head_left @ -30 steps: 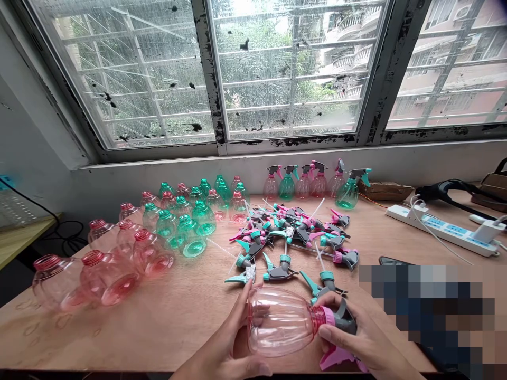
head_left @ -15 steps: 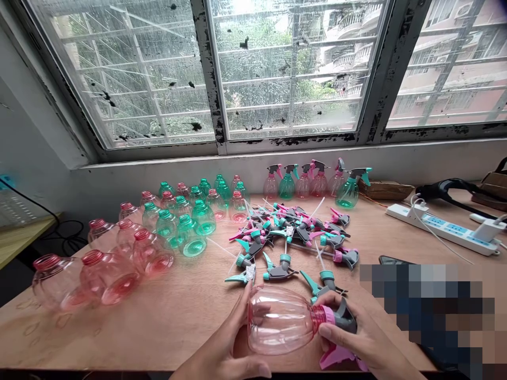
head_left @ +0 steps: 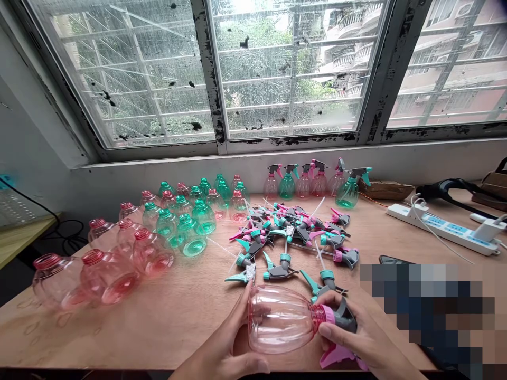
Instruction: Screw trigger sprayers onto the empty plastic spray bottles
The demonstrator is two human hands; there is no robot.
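A clear pink spray bottle (head_left: 279, 322) lies on its side between my hands, low over the near table edge. Its base faces left, toward my left hand (head_left: 233, 338), whose fingers wrap behind and under it. At the neck, my right hand (head_left: 348, 327) grips the pink collar of a grey and pink trigger sprayer (head_left: 344, 315), which sits on the bottle's mouth. The pink trigger points down toward me. Just beyond the bottle lie loose sprayer heads with teal collars, one of them a grey and teal sprayer head (head_left: 282, 268).
Open pink bottles (head_left: 111, 279) and green bottles (head_left: 186, 237) stand at left. A pile of sprayer heads (head_left: 293, 224) covers the middle. Capped spray bottles (head_left: 319, 182) line the back wall. A white power strip (head_left: 443, 227) and a phone (head_left: 396, 260) lie at right.
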